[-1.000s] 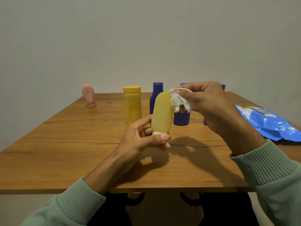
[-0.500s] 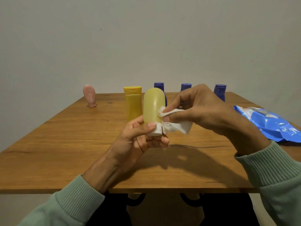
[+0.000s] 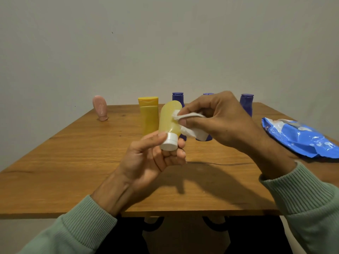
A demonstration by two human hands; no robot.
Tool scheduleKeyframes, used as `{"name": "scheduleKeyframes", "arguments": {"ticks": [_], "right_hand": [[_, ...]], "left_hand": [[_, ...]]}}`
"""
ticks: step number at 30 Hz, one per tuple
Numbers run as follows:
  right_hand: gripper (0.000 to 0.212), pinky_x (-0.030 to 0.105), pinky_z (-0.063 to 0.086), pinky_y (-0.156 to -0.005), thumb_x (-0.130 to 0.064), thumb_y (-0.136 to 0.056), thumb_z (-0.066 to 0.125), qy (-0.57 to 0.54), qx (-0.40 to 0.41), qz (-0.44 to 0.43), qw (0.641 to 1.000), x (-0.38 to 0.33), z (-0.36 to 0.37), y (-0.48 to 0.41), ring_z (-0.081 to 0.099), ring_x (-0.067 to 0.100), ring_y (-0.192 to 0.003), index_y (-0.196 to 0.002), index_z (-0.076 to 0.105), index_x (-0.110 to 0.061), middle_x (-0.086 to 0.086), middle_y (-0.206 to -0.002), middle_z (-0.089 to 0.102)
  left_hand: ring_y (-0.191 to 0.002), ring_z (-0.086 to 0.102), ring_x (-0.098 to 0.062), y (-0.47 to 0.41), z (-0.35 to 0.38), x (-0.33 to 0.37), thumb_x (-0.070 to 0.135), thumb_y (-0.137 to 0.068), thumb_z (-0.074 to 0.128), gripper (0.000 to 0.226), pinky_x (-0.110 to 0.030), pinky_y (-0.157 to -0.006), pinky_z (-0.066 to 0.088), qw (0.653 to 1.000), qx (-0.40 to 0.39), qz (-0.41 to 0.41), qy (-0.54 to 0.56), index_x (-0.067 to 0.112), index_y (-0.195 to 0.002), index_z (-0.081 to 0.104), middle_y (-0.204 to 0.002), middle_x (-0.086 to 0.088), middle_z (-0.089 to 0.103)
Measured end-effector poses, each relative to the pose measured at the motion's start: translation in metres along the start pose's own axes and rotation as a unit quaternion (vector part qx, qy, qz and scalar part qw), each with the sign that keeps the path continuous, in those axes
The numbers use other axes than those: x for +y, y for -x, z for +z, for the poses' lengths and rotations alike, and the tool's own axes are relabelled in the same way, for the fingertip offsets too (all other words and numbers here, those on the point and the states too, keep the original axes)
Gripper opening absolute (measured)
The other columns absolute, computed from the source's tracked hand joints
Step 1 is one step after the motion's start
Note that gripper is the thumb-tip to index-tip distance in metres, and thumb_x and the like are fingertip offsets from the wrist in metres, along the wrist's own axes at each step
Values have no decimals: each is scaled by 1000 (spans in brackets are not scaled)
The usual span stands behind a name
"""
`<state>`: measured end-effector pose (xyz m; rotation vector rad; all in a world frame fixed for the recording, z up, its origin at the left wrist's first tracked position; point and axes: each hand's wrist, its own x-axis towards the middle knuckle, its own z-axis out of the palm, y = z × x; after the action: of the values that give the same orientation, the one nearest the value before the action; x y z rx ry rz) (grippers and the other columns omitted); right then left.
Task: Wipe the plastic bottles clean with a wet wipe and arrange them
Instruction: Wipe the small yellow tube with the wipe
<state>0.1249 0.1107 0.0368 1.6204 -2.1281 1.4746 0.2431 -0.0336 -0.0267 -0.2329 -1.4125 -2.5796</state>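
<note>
My left grip (image 3: 152, 158) is pinching the white cap (image 3: 169, 143) of the pale yellow bottle (image 3: 169, 121) between thumb and curled fingers. It is holding the bottle cap-down and leaning a little, in the air above the desk (image 3: 73, 162). My right grip (image 3: 220, 120) is pinching the wet wipe (image 3: 185, 116) between thumb and fingertips and pressing it onto the upper right side of the bottle's body, with a loose tail of wipe hanging below. The weak point, I am judging, is that I am holding only the cap, while the wiping push is landing high on the body, far from my fingers. A hard sideways stroke could lever the bottle round in my pinch, or twist the cap loose if it is not seated tight. The wipe is also leaving the plastic damp, so the cap may be getting slick under my thumb. If the bottle is slipping, it is falling towards the row standing just behind it. That row is the yellow flip-top bottle (image 3: 149, 116) and three blue bottles (image 3: 246, 103), the middle one mostly hidden behind my right grip, and a knock could topple any of them. The pink bottle (image 3: 100, 108) is standing well apart at the far left and is looking safe. The blue wipes pack (image 3: 300, 138) is lying near my right sleeve, so a wide elbow swing could be dragging it along the desk.
</note>
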Motion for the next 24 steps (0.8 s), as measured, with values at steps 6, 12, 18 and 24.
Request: {"name": "scheduleKeyframes", "arguments": {"ticks": [6, 12, 18, 24], "right_hand": [[14, 27, 57, -73, -21, -76, 74, 20, -70, -29, 997, -5, 0, 2, 64, 4, -83, -89, 73, -23, -14, -84, 66], [16, 28, 57, -70, -25, -77, 75, 25, 27, -27, 999, 3, 4, -1, 65, 5, -82, -92, 74, -19, -9, -89, 70], [18, 13, 51, -69, -24, -81, 72, 95, 172, -41, 980, 9, 6, -2, 61, 1, -81, -98, 72, -19, -10, -88, 64], [18, 8, 46, -72, -20, -82, 70, 139, 90, -53, 985, 1, 10, 0, 57, 1, -84, -101, 72, -18, -8, -92, 62]], "left_hand": [[-69, 67, -28, 0, -1, 2, 16, -73, 78, 39, -35, -65, 57, 1000, 23, 14, 0, -3, -106, 70, -86, -21, 66], [-72, 67, -28, -3, -1, 2, 18, -76, 71, 45, -37, -69, 57, 987, 16, 14, -159, 2, -116, 59, -93, -22, 66], [-76, 66, -29, -2, -2, -5, 14, -81, 70, 47, -37, -71, 56, 963, 15, 0, -268, 2, -123, 55, -96, -20, 69], [-76, 66, -30, -2, 0, -7, 13, -83, 66, 38, -35, -69, 56, 954, 35, 17, -299, 4, -120, 57, -96, -20, 70]]}}
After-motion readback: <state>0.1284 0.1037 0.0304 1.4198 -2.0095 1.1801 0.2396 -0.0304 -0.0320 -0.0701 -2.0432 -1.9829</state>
